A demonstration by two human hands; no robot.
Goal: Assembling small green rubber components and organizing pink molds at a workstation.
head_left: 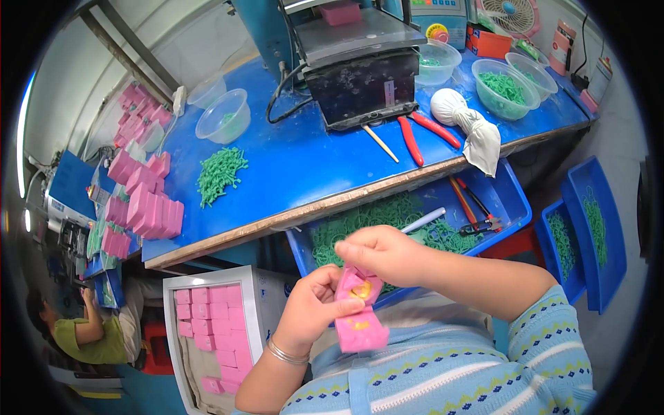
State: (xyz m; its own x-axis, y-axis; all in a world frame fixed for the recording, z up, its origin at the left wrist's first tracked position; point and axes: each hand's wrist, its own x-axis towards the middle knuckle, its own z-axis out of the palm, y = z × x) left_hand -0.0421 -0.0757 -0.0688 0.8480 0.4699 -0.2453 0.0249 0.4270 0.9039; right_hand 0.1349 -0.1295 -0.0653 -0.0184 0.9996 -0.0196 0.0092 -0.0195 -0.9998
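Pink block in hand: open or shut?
Open: the pink block lies spread in the left hand, yellow patches showing on both parts.

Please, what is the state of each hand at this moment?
Left hand: closed, holding the pink piece.
Right hand: curled at the piece's upper end; whether its grip is closed cannot be told.

The pink block [361, 336] looks matt and rubbery, though blur makes its finish hard to judge. The blue tabletop [297, 159] is smooth and glossy, its edge [297, 216] rough bare wood. The bowls [214, 114] are clear plastic, the bundle [470, 124] matt white cloth, the bangles [288, 353] shiny metal.
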